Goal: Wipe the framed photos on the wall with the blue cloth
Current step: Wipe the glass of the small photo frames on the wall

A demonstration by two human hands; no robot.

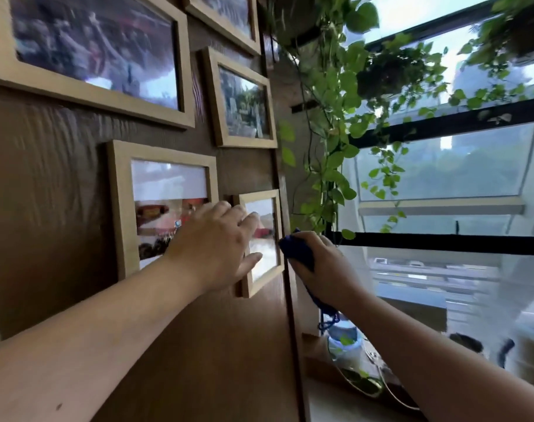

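Wall (52, 184), left half of frame, w/ five wood-framed photos. Window (442, 166) and vines (335, 123) at right. Left hand (217, 239), centre: fingers spread, flat on small frame (264, 242). Right hand (320, 263) fisted round blue cloth (299, 249), just right of that frame.

A: What colour are the frames?
B: All pale tan wood, like the small frame (261, 242). The wall (55, 190) behind is dark brown with a faint wavy grain.
A: And the cloth?
B: The cloth (300, 252) is deep blue, bunched, with a blue cord below it.
A: The photos?
B: The lower left photo (160, 205) is white above, red and black below. The plant (335, 123) is bright green against black window bars (442, 242).
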